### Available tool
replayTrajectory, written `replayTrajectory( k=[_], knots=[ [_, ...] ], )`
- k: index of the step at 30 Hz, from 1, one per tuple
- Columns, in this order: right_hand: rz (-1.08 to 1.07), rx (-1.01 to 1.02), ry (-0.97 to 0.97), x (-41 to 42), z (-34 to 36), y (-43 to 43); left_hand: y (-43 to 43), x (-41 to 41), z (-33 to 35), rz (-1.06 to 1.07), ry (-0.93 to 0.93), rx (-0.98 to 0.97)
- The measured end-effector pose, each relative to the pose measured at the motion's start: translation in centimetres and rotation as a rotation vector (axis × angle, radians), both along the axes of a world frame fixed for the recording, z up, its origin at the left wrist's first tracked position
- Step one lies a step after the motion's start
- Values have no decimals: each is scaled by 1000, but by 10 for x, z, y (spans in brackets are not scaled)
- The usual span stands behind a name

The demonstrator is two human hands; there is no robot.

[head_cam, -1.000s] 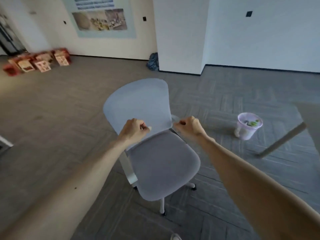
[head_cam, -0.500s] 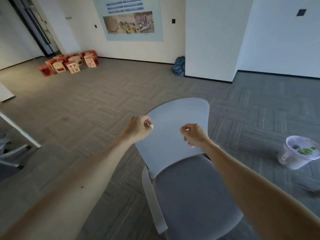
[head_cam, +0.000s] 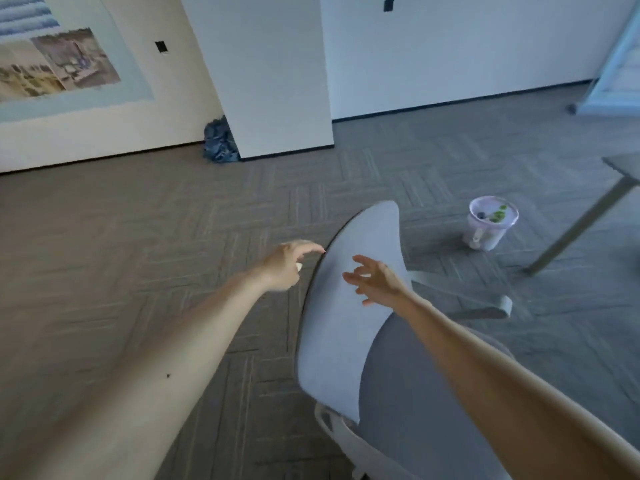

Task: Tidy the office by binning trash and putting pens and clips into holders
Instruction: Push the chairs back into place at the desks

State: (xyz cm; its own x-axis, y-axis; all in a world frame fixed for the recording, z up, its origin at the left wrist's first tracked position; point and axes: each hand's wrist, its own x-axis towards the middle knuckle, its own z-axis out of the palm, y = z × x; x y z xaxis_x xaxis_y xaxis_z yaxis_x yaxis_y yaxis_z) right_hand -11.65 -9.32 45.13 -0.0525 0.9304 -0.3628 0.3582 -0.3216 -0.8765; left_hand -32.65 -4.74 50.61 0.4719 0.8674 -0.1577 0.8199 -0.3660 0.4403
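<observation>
- Nearest the camera, an office chair (head_cam: 346, 341) stands side-on, pale back up and grey seat below. A second ago both fists clutched that back; now they have let go and the chair has swung round.
- The left hand (head_cam: 285, 263) touches the back's dark edge with one outstretched fingertip. Its other fingers curl on what looks like a white scrap (head_cam: 298, 267) — the grip is apparently closed on it.
- The right hand (head_cam: 379, 280) hovers in front of the back with fingers spread, holding nothing.
- With the chair turned aside, the scrap seems due for binning next.
- The bin (head_cam: 485, 233) sits on the carpet beyond the chair, to the right, with green and dark bits inside. Open floor lies between them, though the chair's armrest (head_cam: 485, 308) juts that way.
- A slanted table leg (head_cam: 581, 225) stands near the bin, under the surface (head_cam: 623, 164) corner.
- Farthest, a blue bag (head_cam: 220, 142) slumps against a white pillar; no pens, clips or holders show.
</observation>
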Motion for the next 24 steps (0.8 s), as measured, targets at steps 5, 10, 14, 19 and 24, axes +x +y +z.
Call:
replayTrajectory(
  k=[5, 10, 14, 19, 24],
  knots=[
    [-93, -42, 46, -15, -8, 10, 59, 8, -11, -242, 111, 30],
    [-207, -47, 120, -10, -17, 42, 119, 34, -16, -470, 162, 44],
    [-275, -69, 154, -5, -15, 61, 168, 57, -13, -624, 221, 30],
    [-346, -106, 140, -11, -11, 64, 215, 86, -14, -864, 251, 82],
    [-482, -155, 119, -28, -8, 54, 242, 107, -24, -1093, 250, 181]
  ],
)
